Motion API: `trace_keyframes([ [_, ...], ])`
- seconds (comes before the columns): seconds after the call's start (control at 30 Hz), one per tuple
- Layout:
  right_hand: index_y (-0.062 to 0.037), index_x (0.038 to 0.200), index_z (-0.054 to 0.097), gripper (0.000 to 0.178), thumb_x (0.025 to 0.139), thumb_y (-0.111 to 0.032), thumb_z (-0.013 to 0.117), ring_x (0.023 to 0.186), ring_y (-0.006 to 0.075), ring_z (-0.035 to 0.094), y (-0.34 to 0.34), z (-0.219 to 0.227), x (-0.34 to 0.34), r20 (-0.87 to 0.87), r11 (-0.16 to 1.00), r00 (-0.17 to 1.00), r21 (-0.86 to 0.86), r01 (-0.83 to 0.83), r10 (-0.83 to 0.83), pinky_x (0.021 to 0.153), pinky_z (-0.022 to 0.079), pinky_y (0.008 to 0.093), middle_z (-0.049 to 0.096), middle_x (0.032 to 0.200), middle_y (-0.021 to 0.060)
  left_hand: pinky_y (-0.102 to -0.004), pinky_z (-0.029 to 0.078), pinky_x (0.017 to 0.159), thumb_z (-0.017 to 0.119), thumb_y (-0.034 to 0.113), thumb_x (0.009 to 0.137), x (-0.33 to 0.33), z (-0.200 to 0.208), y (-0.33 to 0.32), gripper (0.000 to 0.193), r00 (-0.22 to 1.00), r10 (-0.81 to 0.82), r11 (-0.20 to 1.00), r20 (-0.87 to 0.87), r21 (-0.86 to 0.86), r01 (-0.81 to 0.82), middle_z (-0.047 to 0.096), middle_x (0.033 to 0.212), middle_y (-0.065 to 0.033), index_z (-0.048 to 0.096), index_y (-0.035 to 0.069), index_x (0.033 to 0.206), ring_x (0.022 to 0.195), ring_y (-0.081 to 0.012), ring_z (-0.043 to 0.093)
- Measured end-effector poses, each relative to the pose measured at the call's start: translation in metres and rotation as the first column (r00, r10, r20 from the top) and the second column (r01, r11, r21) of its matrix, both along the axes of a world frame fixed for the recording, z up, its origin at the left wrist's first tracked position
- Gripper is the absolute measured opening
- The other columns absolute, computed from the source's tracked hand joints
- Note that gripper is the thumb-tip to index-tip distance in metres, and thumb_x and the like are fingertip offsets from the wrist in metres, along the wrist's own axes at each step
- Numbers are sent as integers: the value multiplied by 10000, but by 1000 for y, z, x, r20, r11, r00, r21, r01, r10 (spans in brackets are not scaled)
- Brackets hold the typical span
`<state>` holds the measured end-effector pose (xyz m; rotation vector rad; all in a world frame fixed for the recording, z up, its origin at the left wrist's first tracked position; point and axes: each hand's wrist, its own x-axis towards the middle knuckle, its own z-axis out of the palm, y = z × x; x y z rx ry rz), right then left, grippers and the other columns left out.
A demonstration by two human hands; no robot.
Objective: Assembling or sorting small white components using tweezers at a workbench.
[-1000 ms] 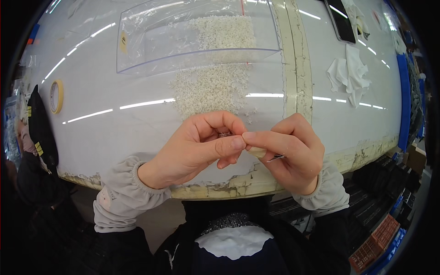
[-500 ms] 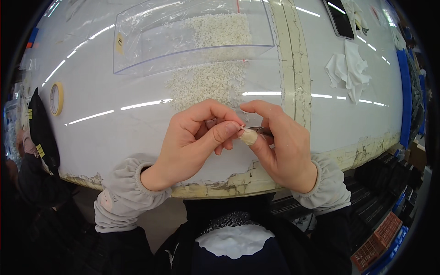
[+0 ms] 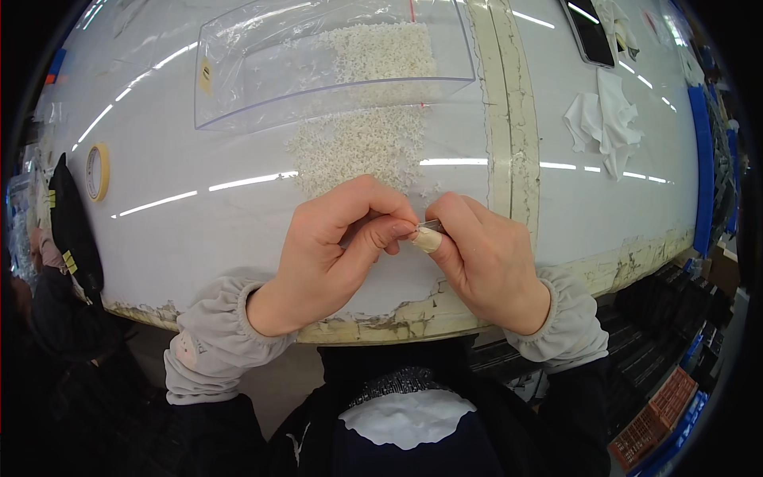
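Observation:
Over the table's near edge both hands meet at their fingertips. My left hand pinches a tiny whitish part between thumb and forefinger, mostly covered by the fingers. My right hand is closed round a small metal blade, whose short end shows between forefinger and thumb, touching the left fingertips. Pale tape wraps the right thumb. Just beyond the hands lies a spread of small white plastic parts, with a few loose ones near the right forefinger.
A clear plastic tray holding more white parts stands behind the pile. At left lie a tape roll and a black item. At right are crumpled white cloth and a phone. A worn taped strip crosses the table.
My right forefinger, raised and apart before, has come down onto the metal blade, closing against the thumb. The left hand keeps its pinch, its fingers curled slightly tighter.

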<state>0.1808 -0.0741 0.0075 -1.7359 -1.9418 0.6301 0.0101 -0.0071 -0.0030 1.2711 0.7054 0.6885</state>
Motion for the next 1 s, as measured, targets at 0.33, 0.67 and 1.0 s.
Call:
trace_keyframes([
  [0.33,-76,814,523,168,882,-211,598,510,175,416,-2,2,0,65,1000,998,3,-16,15,468,354,281,492,681,29,-195,403,572,565,-106,811,0,0,1,136,999,6,997,-34,79,-3,584,779,-31,621,12,846,632,-104,502],
  [0.67,-75,795,517,186,878,-217,605,497,165,392,-2,-1,-1,42,999,999,53,0,-2,457,337,275,461,655,24,-203,395,583,536,-110,826,-4,0,6,126,996,-41,954,-79,293,63,557,800,-52,593,2,840,638,-112,479],
  [1.0,-75,793,511,199,884,-226,602,491,165,389,-3,0,-1,29,999,1000,44,8,-9,450,335,274,461,649,26,-209,394,581,541,-119,807,-3,3,6,131,993,-40,960,-107,270,68,553,792,-50,598,-3,830,639,-119,478],
])
